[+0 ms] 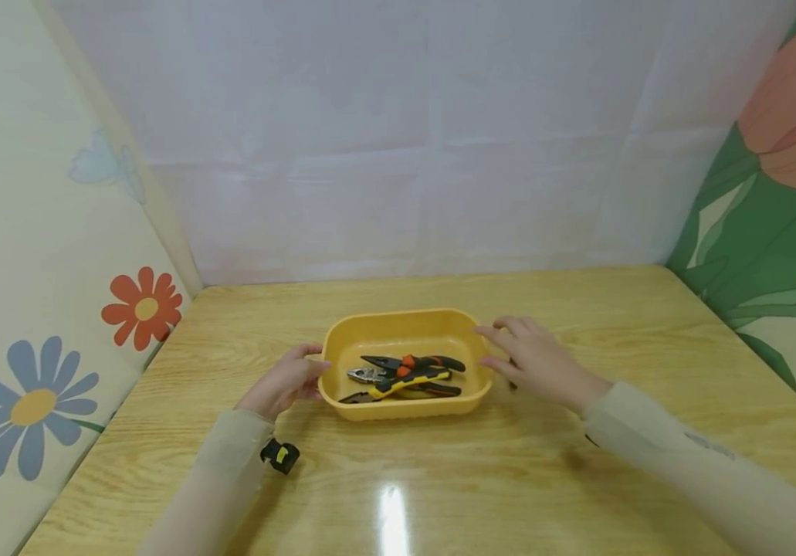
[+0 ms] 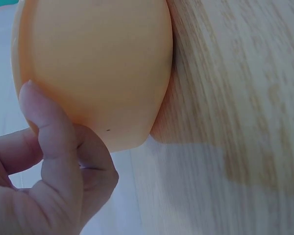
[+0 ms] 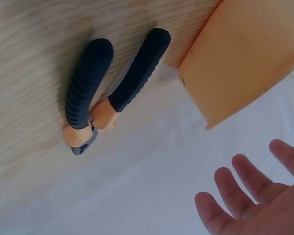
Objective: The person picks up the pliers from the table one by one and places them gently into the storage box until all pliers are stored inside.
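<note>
A yellow plastic basket (image 1: 404, 413) stands on the table with several pliers inside. Among them are long-nosed pliers with black and orange handles (image 1: 439, 361), pliers with yellow and black handles (image 1: 408, 381) and a silver plier head (image 1: 367, 375). My left hand (image 1: 291, 378) grips the basket's left end, its thumb (image 2: 51, 112) at the rim and other fingers bent against the wall. At the right end, my right hand (image 1: 533, 359) has its fingers spread, fingertips near the rim. Pliers with black and orange handles (image 3: 83, 93) lie on the table beside that end, mostly hidden by this hand in the head view.
The wood-grain table (image 1: 342, 494) ends at a pale cloth wall (image 1: 432, 193) behind the basket. Flower-patterned panels flank it left (image 1: 36, 232) and right (image 1: 773, 232). A small black object with a yellow mark (image 1: 279, 455) shows by the left sleeve.
</note>
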A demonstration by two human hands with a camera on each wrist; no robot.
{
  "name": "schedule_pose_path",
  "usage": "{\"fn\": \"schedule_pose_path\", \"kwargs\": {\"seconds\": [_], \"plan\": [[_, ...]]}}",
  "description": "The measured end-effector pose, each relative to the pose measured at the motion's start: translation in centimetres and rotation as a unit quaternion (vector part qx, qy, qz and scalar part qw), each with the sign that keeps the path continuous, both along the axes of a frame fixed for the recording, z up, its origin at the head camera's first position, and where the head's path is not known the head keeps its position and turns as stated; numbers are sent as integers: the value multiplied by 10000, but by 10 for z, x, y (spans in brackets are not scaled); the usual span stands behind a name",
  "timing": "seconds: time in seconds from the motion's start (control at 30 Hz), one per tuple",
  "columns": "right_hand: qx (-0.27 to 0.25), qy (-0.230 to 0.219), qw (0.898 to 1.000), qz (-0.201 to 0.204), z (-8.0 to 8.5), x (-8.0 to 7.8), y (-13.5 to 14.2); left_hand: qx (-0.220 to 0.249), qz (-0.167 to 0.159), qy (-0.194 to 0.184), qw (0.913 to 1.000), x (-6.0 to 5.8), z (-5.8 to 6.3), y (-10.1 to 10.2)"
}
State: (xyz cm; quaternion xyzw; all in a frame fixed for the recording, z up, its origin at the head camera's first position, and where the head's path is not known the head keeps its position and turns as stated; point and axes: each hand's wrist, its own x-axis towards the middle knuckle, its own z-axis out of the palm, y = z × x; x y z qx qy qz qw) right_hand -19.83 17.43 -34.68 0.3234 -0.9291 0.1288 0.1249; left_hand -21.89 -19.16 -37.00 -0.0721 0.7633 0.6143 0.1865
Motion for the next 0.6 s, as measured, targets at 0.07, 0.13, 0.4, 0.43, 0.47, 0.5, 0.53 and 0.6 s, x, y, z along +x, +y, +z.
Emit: {"fn": "schedule_pose_path", "kwargs": {"seconds": [0.07, 0.13, 0.4, 0.43, 0.47, 0.5, 0.53, 0.6], "plan": [[3, 73, 9999, -124, -1, 1, 2, 8, -9, 8, 10000, 0, 0, 0], [10, 140, 9997, -219, -2, 2, 4, 23, -24, 14, 10000, 0, 0, -1], [45, 226, 9988, -428, -8, 4, 9, 61, -88, 27, 9999, 1, 2, 0], [61, 219, 9987, -462, -8, 5, 9, 57, -88, 23, 9999, 1, 2, 0], [69, 207, 9985, -495, -9, 6, 9, 53, -94, 21, 9999, 1, 2, 0], [78, 193, 9984, -533, -10, 6, 10, 44, -94, 17, 9999, 1, 2, 0], [83, 182, 9982, -568, -10, 7, 10, 37, -93, 9, 9999, 1, 2, 0], [85, 179, 9976, -661, -12, 8, 11, 21, -97, -7, 10000, 1, 2, 0]]}}
